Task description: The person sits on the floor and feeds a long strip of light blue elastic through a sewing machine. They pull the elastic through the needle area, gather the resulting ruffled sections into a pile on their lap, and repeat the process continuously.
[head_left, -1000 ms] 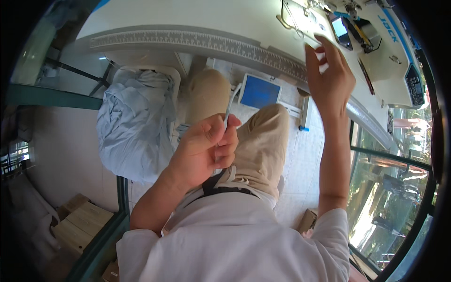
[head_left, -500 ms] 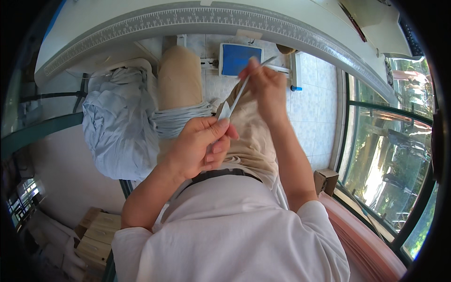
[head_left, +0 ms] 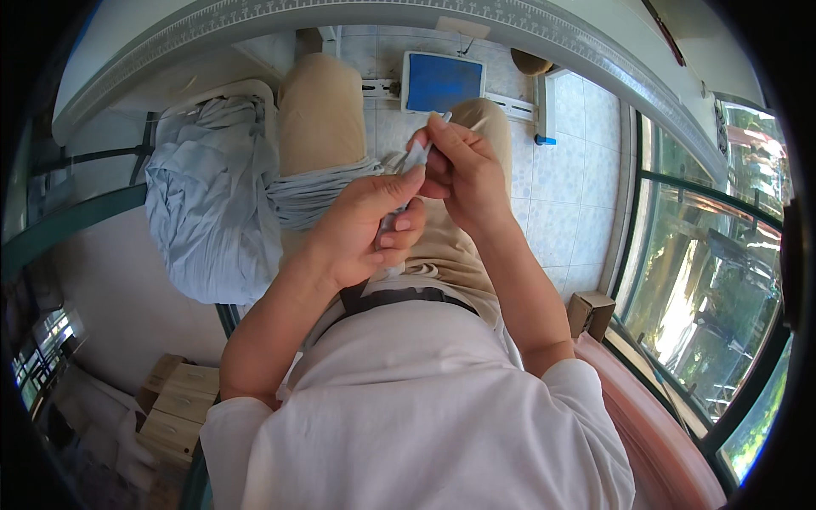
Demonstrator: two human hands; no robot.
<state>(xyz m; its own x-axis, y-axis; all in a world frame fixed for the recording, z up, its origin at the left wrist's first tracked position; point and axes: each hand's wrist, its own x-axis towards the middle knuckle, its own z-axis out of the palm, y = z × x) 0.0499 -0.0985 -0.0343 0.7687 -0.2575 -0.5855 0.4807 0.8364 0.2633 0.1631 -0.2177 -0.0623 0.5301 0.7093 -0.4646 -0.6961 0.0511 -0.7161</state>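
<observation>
Over my lap, my left hand (head_left: 361, 217) is closed, pinching a small folded piece of pale grey-blue cloth (head_left: 416, 157) between thumb and fingers. More of that cloth shows below the curled fingers. Close beside it, my right hand (head_left: 467, 166) grips a thin, pale stick-like piece (head_left: 447, 117), whose light tip pokes out above the thumb. The right fingertips meet the cloth at its upper end. Fingers hide most of the stick, so I cannot tell whether it is inside the cloth. A bundle of narrow grey-blue cloth strips (head_left: 314, 194) lies across my left thigh.
A heap of light blue cloth (head_left: 208, 204) sits at my left. Ahead runs a table edge with a ruler scale (head_left: 357, 15). Below it is a blue foot pedal (head_left: 442, 82) in a white frame. A cardboard box (head_left: 590, 314) stands at right by the window.
My right hand has come down and in toward my left, shortening the visible length of the stick. The left hand keeps its pinch on the cloth. The view has shifted slightly.
</observation>
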